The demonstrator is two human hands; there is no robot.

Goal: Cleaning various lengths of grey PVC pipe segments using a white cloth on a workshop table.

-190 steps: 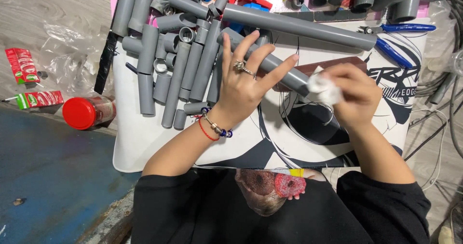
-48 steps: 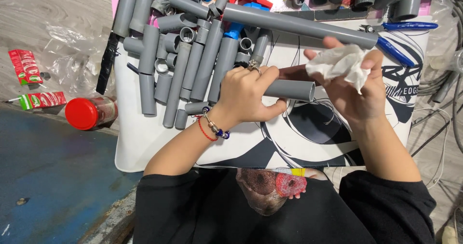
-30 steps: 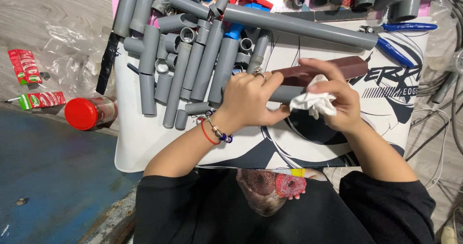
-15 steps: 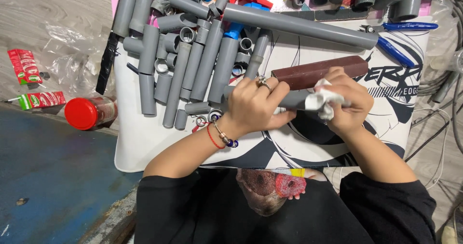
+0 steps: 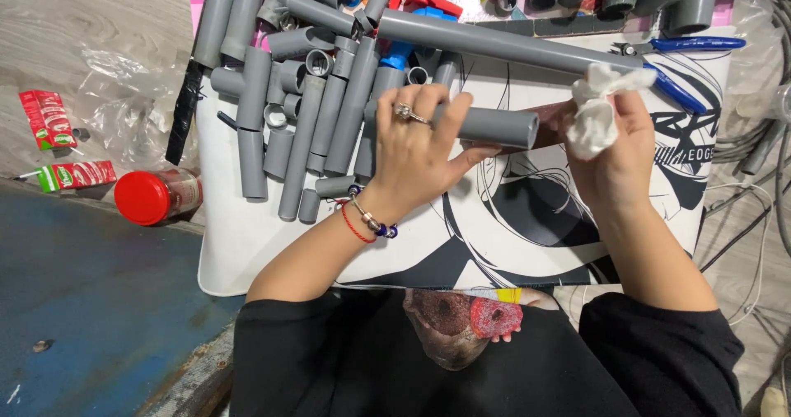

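Gripping 1 short grey pipe (image 5: 486, 125), clutching 1 white rag (image 5: 595, 110).
Left hand (image 5: 416, 149) wrapped around pipe above printed board (image 5: 272, 244); right hand (image 5: 614, 149) clenched on rag just beside pipe's open end.

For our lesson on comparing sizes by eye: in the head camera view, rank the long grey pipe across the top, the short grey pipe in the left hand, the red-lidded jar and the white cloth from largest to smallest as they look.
1. Long grey pipe.
2. Short grey pipe in the left hand, partly covered.
3 and 4. Red-lidded jar and white cloth in the right hand: they look alike, and the cloth is crumpled, so unranked.
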